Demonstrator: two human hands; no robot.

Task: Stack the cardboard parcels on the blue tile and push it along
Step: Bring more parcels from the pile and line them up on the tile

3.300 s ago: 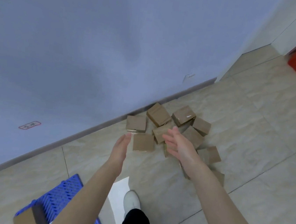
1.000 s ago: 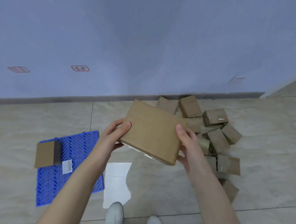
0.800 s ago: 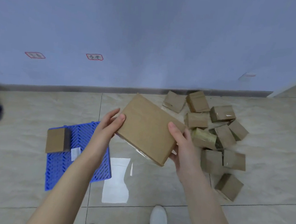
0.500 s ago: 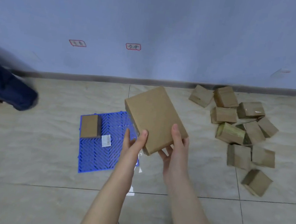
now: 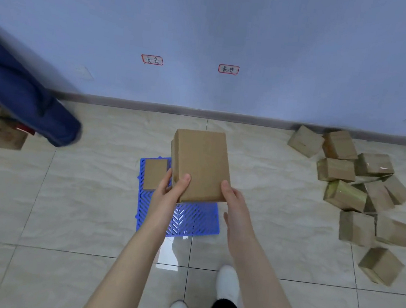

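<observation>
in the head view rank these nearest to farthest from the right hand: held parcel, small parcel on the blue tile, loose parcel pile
1. The held parcel: gripped by the right hand at its near right corner.
2. The small parcel: to the left, lying on the blue tile.
3. The loose parcel pile: far right, near the wall.
</observation>
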